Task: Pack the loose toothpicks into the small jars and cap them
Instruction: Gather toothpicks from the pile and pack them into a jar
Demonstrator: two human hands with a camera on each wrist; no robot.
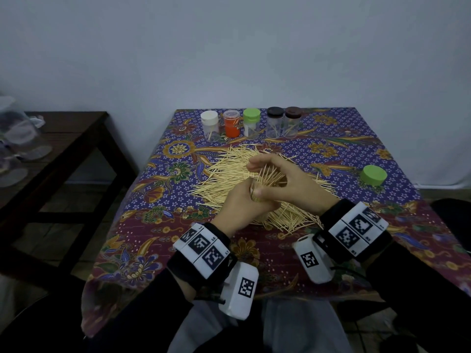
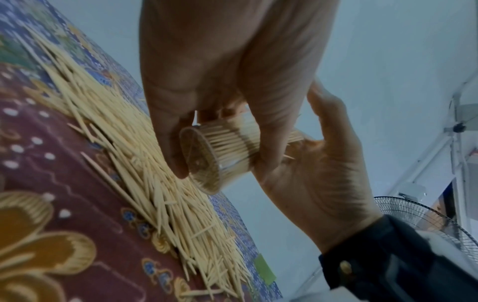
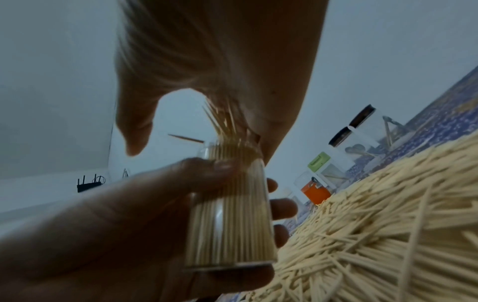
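Left hand: the left hand [image 1: 244,202] sits at the centre of the head view, fingers and thumb wrapped round a clear jar [image 3: 230,212] held just above the pile.
Right hand: the right hand [image 1: 283,179] is over the jar's mouth, fingers curled and pinching a bundle of toothpicks [image 1: 267,174] whose lower ends are already inside the rim.
Jar fill: in the right wrist view the jar looks packed nearly wall to wall with upright sticks; a few stand proud of the rim and one juts out sideways.
Loose toothpicks: the pile [image 1: 229,174] spreads over the middle of the table [image 1: 331,138], under and around both hands; plenty is left.
Cap: a green cap [image 1: 373,175] lies alone at the right of the head view, well apart from the hands.
Other jars: five capped jars [image 1: 251,123] stand in a row at the table's far edge; most seem to hold only a few sticks.
Step in hand: probably seating the last bundle.
Doing it well: keep the jar upright, line the bundle parallel with the sticks inside, ease it down with a slight wiggle, not force, since thin wood snaps.
Before capping: tuck or pull out the sideways stick, tap the tops level below the rim.
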